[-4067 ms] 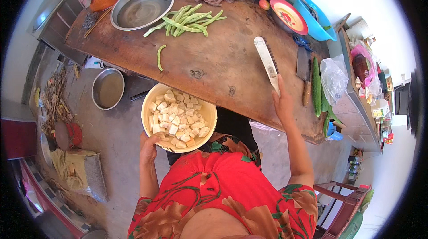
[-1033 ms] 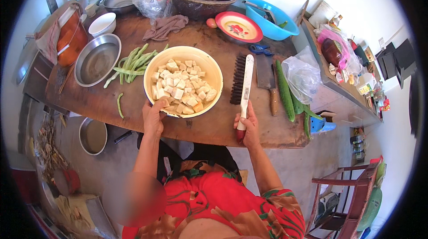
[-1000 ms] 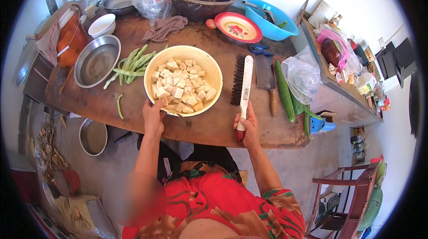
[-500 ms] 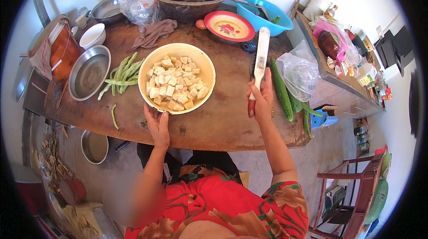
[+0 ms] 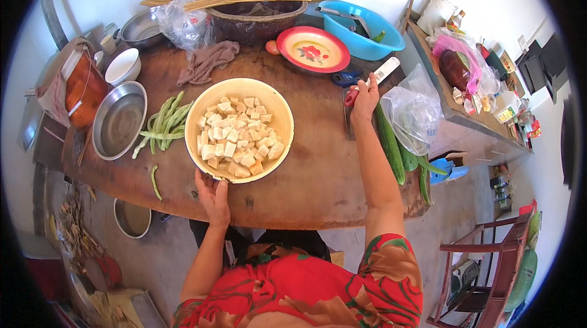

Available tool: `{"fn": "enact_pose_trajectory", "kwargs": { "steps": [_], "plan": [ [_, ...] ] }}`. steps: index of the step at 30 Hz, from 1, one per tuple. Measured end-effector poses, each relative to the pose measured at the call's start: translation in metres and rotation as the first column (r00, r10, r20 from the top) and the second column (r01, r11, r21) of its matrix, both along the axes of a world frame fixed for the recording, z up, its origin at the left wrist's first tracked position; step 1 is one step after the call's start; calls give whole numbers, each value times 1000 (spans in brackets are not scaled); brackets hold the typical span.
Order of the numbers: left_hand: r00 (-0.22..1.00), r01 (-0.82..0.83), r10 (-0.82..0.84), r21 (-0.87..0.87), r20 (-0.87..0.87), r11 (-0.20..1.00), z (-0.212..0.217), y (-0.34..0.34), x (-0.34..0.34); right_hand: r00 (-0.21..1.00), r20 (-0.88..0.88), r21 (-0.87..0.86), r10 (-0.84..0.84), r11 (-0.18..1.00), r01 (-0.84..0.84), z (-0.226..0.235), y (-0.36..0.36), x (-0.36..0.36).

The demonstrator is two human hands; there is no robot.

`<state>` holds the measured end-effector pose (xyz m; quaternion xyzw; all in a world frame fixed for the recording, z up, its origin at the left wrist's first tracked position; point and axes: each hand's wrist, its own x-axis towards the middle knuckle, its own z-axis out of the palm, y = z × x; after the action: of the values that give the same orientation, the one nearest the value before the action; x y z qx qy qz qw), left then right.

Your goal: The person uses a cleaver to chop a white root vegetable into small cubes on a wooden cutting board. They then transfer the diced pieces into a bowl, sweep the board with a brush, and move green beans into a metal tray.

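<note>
A cream enamel bowl (image 5: 282, 121) of pale cubed pieces (image 5: 235, 135) stands on the wooden table (image 5: 306, 187). At its near rim is my left hand (image 5: 214, 201), fingers against the underside and thumb by the edge. My right hand (image 5: 365, 100) is closed around a tool with a red end and a long flat white part (image 5: 387, 70), slanting up to the right; its exact kind is unclear. Just below that hand a dark flat blade (image 5: 349, 125) lies on the table. Cucumbers (image 5: 389, 144) and a clear plastic bag (image 5: 414, 106) lie to its right.
Green beans (image 5: 164, 121) and a metal basin (image 5: 142, 98) lie left of the bowl. Behind are a cloth (image 5: 208, 63), a dark basin (image 5: 260, 21), a red-rimmed plate (image 5: 342, 52) and a blue basin (image 5: 394, 43). A wooden chair (image 5: 474, 247) stands at the right.
My right hand has moved farther from me, and the tool has tipped from nearly upright to slanting right. My left hand stays at the bowl. The whole view has shifted slightly.
</note>
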<state>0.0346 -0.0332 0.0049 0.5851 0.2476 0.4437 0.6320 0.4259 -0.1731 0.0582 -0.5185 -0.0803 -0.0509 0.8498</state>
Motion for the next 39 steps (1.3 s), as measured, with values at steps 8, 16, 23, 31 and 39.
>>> {"fn": "enact_pose_trajectory", "kwargs": {
  "steps": [8,16,23,31,39],
  "plan": [
    [1000,14,-14,1,1,1000,4,0,3,927,195,-651,-321,665,367,-59,0,121],
    [999,12,-11,-45,41,999,6,-2,1,994,-75,-550,-83,834,28,-44,8,123],
    [999,14,-11,-63,49,998,9,0,0,952,302,-883,45,389,261,-48,-21,62],
    [996,24,-18,-64,91,998,2,0,1,853,190,-878,486,473,-74,-22,-50,-187],
    [983,-74,85,-73,160,995,-5,-4,-5,877,298,-898,376,421,124,-58,-51,-237]
  ]
}}
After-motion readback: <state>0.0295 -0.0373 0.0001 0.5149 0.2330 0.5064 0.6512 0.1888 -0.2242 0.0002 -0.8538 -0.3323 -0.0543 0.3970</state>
